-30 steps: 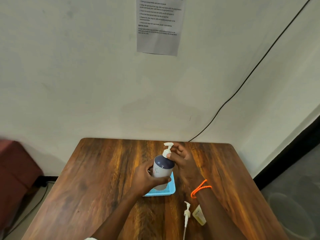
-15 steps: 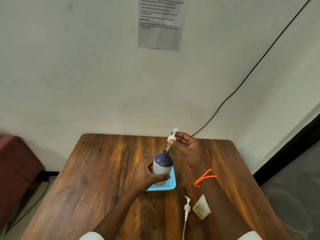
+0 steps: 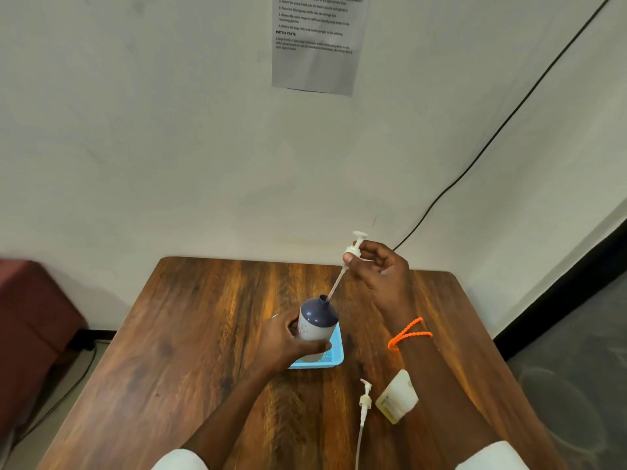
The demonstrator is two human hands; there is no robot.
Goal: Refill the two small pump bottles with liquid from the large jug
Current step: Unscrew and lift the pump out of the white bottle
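Navy-shouldered and pale-bodied, the small pump bottle [image 3: 317, 325] stands at the centre of the frame over a light blue tray [image 3: 334, 354] on the wooden table [image 3: 190, 334], and the left hand [image 3: 285, 340] wraps its fingers round the bottle's lower body, thumb across the front. Above and to the right, the right hand [image 3: 378, 269] pinches the collar of a white pump head [image 3: 354, 247] between thumb and fingertips, the remaining fingers curled in; its thin dip tube [image 3: 334, 284] slants down to the bottle's open neck, the lower end just at or inside the mouth. The step looks like taking the pump out so the bottle can be filled. The main risk I see is the tube's end catching the neck rim as it clears, which could flick leftover soap onto the table or tip the bottle if the left-hand grip is loose. A second risk is the slim collar slipping from a two-finger pinch, since wet plastic offers little hold. In the lower middle of the frame a second pump head [image 3: 364, 398] lies on the table beside a pale yellowish bottle [image 3: 397, 396] partly covered by the right forearm. No large jug shows anywhere in view, so pouring seems some way off.
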